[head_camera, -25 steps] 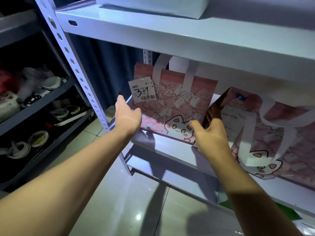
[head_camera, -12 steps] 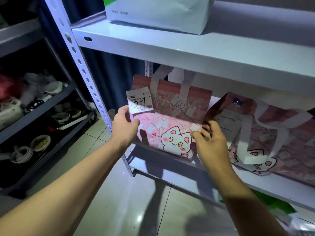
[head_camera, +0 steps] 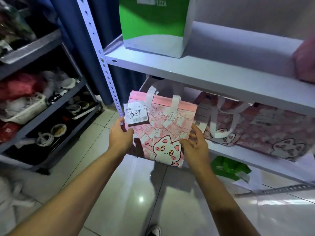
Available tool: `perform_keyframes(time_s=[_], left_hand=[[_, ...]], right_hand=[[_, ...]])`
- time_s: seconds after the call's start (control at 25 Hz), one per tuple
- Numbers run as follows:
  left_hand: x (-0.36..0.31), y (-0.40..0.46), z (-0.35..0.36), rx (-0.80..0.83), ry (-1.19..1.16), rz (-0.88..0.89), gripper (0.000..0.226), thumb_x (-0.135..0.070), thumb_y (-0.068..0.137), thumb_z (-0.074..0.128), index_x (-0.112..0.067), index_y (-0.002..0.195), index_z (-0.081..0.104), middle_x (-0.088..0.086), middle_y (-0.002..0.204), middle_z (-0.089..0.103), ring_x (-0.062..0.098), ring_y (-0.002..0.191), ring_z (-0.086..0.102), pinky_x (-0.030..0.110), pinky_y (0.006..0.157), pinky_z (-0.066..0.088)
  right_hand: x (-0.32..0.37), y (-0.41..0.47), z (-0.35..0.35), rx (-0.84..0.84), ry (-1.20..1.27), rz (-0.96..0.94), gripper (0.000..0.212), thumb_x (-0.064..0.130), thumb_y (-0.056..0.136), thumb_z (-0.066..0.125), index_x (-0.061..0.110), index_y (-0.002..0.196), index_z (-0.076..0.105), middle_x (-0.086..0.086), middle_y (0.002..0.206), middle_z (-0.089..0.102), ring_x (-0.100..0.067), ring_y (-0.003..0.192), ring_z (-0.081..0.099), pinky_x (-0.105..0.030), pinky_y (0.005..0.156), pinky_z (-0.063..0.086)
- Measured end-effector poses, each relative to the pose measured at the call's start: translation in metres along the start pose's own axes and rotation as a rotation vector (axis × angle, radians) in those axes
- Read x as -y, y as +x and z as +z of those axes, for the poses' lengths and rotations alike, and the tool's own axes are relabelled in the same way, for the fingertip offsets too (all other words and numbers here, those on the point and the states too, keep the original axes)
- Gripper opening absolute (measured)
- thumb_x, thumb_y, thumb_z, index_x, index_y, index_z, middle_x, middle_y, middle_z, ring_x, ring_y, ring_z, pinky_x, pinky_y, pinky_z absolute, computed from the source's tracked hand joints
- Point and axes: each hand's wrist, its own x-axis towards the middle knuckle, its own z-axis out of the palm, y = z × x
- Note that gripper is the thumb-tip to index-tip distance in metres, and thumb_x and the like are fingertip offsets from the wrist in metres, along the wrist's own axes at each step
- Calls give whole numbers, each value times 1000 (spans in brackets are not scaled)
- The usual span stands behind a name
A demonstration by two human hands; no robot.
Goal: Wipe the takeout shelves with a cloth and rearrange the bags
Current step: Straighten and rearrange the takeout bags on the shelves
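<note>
A pink cat-print takeout bag [head_camera: 162,126] with white handles and a receipt marked 34 [head_camera: 135,115] hangs in front of the white shelf rack, clear of the middle shelf [head_camera: 255,156]. My left hand [head_camera: 120,135] grips its left edge and my right hand [head_camera: 193,144] grips its right edge. Two more pink cat bags [head_camera: 226,126] [head_camera: 279,133] stand on the middle shelf to the right. A green and white pizza bag [head_camera: 153,26] stands on the upper shelf [head_camera: 196,72]. No cloth is in sight.
A perforated white upright [head_camera: 100,57] borders the rack on the left. A dark rack [head_camera: 39,106] with dishes and baskets stands at the far left. A green bag [head_camera: 228,167] lies low under the shelf. Something pink [head_camera: 305,62] sits at the upper shelf's right end. The floor is glossy tile.
Both hands have pulled the left cat bag forward off the middle shelf and out in front of the rack. The view has tilted up, showing the upper shelf and pizza bag.
</note>
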Motion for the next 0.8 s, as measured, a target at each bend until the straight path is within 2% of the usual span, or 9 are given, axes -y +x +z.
perform_keyframes(time_s=[0.12,0.24,0.28,0.36,0.44,0.52,0.6,0.72,0.8], left_hand=[[-10,-43,-20,-11,-9,-31,43,-3,88,56,-21,127,55,6,113,64,16,91,62,32,75,49],[-28,-83,-34,2,-20,-24,42,-9,91,56,-27,130,53,8,120,60,23,102,62,46,84,57],[-36,-95,-36,13,-33,-14,42,-10,93,56,-28,130,53,7,120,59,23,103,62,49,84,58],[-51,-119,-40,42,-57,21,41,-12,94,56,-30,131,52,6,121,58,22,104,62,50,83,58],[-70,-142,-42,64,-95,70,40,-9,94,55,-30,128,54,6,121,58,23,105,62,49,84,58],[-91,-161,-40,82,-124,131,40,-4,93,53,-35,118,54,1,115,61,20,105,62,38,76,57],[-117,-177,-38,103,-154,197,42,-3,94,54,-41,112,52,-8,109,62,14,101,62,28,68,53],[-155,-190,-34,130,-195,282,36,-10,96,57,-32,125,53,-5,116,61,10,98,59,19,65,49],[-179,-194,-32,145,-222,341,37,-18,96,60,-28,131,53,-3,122,58,11,102,58,24,73,52]], right_hand=[[18,-42,-17,33,2,14,51,7,95,60,45,127,48,23,102,63,2,89,67,-16,62,55],[39,-77,-41,15,23,-7,52,6,95,61,52,117,49,28,92,68,12,84,67,-13,56,54],[46,-85,-50,1,25,-33,52,7,95,61,53,116,51,27,94,70,8,88,68,-15,59,56],[61,-100,-69,-36,12,-65,50,9,95,62,46,127,53,18,108,70,-6,98,69,-25,70,61],[80,-111,-88,-70,10,-108,50,10,96,61,35,138,52,11,116,68,-7,100,66,-21,63,59],[95,-118,-104,-106,8,-153,51,11,96,61,31,142,50,8,117,67,-8,100,66,-18,59,57],[114,-124,-120,-142,10,-198,52,12,95,61,31,142,49,6,120,68,-15,103,68,-24,65,60],[144,-125,-144,-178,49,-266,51,10,95,61,29,141,51,5,117,70,-18,102,71,-40,78,63],[165,-122,-157,-210,55,-318,51,11,95,61,31,141,51,9,111,71,-11,94,72,-41,78,63]])
